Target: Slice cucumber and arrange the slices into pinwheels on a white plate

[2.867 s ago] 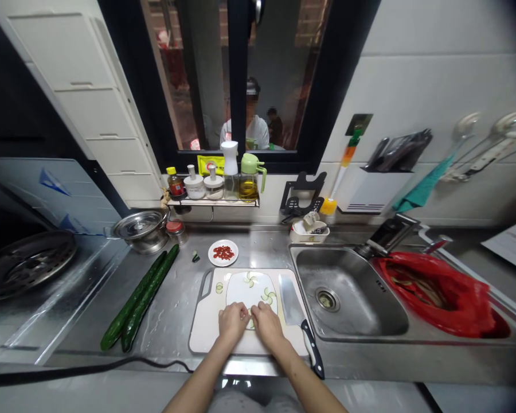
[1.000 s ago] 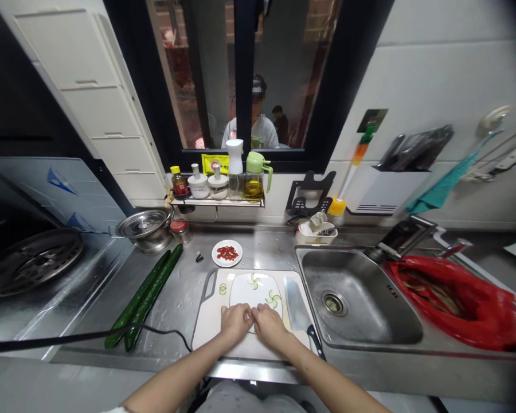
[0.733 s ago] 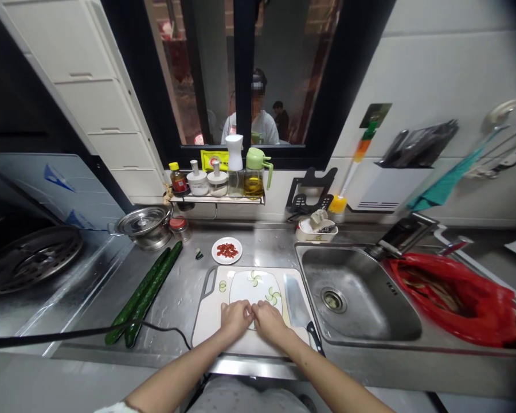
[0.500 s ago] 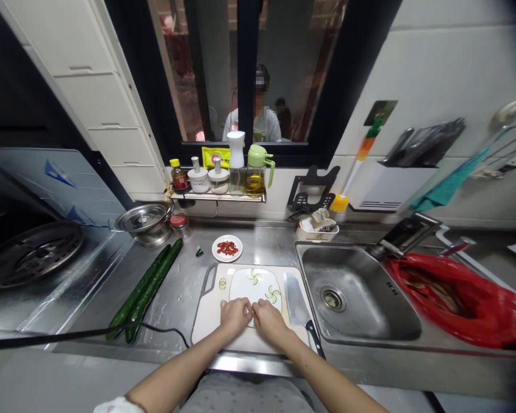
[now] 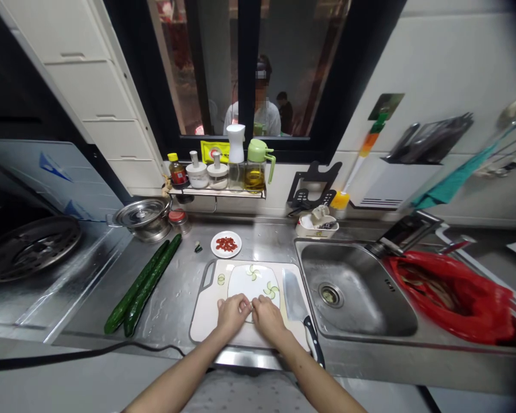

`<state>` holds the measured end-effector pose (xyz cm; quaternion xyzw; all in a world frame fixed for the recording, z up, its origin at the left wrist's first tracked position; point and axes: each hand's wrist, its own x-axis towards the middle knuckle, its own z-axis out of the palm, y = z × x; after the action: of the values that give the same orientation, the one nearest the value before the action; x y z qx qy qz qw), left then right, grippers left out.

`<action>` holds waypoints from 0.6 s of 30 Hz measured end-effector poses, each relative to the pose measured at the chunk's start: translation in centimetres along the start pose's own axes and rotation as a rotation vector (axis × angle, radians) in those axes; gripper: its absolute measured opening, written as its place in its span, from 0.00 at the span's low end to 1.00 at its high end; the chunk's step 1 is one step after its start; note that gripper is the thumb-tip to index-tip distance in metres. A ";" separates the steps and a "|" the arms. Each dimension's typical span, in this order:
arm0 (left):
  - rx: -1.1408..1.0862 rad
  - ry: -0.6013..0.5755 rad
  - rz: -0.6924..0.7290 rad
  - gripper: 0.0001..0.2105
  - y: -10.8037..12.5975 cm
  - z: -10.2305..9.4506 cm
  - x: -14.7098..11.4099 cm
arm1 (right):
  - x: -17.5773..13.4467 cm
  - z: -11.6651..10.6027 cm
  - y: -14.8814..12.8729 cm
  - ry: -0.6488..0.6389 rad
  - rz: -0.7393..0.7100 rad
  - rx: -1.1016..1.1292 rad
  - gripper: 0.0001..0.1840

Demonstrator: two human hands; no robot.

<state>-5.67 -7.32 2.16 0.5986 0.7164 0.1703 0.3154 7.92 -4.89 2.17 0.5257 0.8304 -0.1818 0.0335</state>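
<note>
My left hand (image 5: 234, 314) and my right hand (image 5: 266, 317) meet over the near part of a white plate (image 5: 243, 284). Their fingertips are pinched close together around a small pale piece, seemingly a cucumber slice (image 5: 251, 307), mostly hidden by the fingers. Thin cucumber slices form a pinwheel (image 5: 252, 272) at the plate's far side and another pinwheel (image 5: 270, 290) at its right. Under the plate lies a cream cutting board (image 5: 204, 315), with a few loose slices (image 5: 221, 279) at its upper left. A kitchen knife (image 5: 293, 295) rests along the board's right side, handle toward me.
Two whole cucumbers (image 5: 148, 287) lie on the steel counter at left. Behind the board stands a small dish of red bits (image 5: 226, 245). Right of it are a sink (image 5: 356, 292) and a red plastic bag (image 5: 456, 304). A lidded pot (image 5: 144, 218) and seasoning shelf (image 5: 217, 192) stand behind.
The whole view has shifted slightly with my head. Both hands stay pinched together over the plate, their fingers moving only a little.
</note>
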 end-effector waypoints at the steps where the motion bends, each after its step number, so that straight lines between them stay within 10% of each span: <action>1: -0.023 0.028 -0.011 0.08 -0.2 -0.2 0.1 | 0.0 0.0 0.1 0.008 0.011 0.002 0.11; 7: -0.033 0.307 -0.180 0.09 -2.8 -2.7 1.9 | 0.0 -0.6 0.8 0.063 0.067 0.050 0.10; 18: 0.171 0.301 -0.351 0.15 -5.7 -3.2 4.5 | -0.4 -0.5 0.9 0.123 0.054 0.145 0.12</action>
<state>-12.39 -3.83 -0.08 0.4574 0.8602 0.1389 0.1778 8.97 -4.69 2.52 0.5591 0.8011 -0.2077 -0.0509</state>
